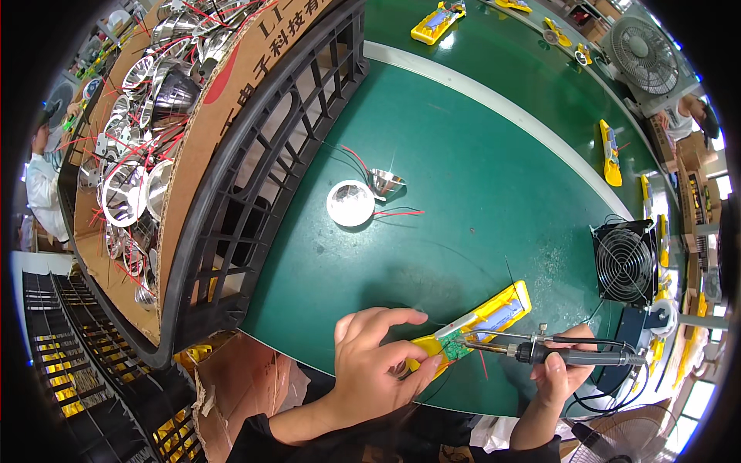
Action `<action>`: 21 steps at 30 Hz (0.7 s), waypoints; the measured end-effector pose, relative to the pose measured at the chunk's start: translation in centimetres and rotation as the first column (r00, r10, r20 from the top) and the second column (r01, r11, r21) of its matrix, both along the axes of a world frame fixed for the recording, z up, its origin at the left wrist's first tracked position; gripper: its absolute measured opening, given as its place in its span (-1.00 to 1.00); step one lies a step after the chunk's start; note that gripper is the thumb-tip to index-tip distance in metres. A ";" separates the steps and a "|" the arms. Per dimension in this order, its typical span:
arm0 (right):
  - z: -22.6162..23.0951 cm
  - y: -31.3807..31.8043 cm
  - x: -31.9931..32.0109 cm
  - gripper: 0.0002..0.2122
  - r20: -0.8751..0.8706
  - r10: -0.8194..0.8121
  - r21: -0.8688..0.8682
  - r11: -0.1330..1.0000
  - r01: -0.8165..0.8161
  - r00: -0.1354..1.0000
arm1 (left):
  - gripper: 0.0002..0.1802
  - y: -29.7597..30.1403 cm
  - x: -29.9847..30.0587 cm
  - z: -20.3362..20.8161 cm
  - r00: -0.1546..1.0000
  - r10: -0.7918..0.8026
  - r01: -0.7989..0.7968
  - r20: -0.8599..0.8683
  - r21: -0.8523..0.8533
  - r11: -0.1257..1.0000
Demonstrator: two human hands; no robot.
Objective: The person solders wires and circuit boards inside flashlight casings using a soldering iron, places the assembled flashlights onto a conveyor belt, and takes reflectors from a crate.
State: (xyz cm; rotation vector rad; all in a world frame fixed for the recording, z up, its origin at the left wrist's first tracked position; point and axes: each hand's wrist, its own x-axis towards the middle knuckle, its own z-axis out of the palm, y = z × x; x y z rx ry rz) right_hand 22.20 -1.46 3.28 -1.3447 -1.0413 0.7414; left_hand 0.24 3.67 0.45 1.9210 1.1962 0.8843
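Observation:
A yellow plastic housing (519,297) lies slantwise near the table's front edge. Inside it are a green circuit board (455,345) and a blue battery cell (502,315), with thin wires around them. My left hand (378,359) closes its thumb and a finger at the housing's left end, beside the board; other fingers curve above. In my right hand (562,374) is a soldering iron (571,356) with a thin metal feed tube fixed along it. Its tip reaches the circuit board. Fingers partly hide the housing's left end.
Two shiny reflector cups (351,204) with red wires lie mid-table. A cardboard box (220,116) of reflectors in a black crate (266,166) stands left. A small black fan (626,262) is at right. More yellow housings (610,153) lie on the green strip beyond the pale rail (494,104).

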 end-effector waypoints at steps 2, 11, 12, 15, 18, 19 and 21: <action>0.1 0.0 0.1 -0.73 0.011 -0.003 0.007 1.000 0.003 1.000 | -0.86 0.1 0.0 0.1 1.000 -0.003 0.003 -0.001 -0.004 1.000; 0.4 -0.1 0.3 -0.71 -0.016 -0.031 0.017 0.999 0.031 0.999 | -0.87 0.0 0.1 0.1 1.000 0.010 -0.010 0.003 -0.012 1.000; 0.4 -0.1 0.3 -0.71 -0.017 -0.032 0.025 0.999 0.033 0.999 | -0.87 0.0 0.1 0.1 1.000 0.011 -0.011 0.001 -0.011 1.000; 0.2 0.3 -0.1 -0.71 0.011 -0.056 0.061 0.997 0.055 0.998 | -0.89 0.0 0.1 0.2 1.000 0.008 -0.009 -0.020 -0.001 1.000; 0.0 0.3 0.0 -0.72 0.034 -0.080 0.085 0.993 0.077 0.996 | -0.90 -0.2 0.1 0.1 1.000 0.016 -0.015 -0.015 0.029 0.999; 0.0 0.3 0.2 -0.72 0.025 -0.081 0.080 0.994 0.079 0.996 | -0.90 -0.2 0.2 0.1 1.000 0.014 -0.014 -0.015 0.034 0.999; 0.3 0.2 0.3 -0.77 -0.066 -0.056 0.115 0.991 0.063 0.996 | -0.92 -0.3 0.3 0.0 0.999 0.037 -0.036 -0.007 0.062 0.997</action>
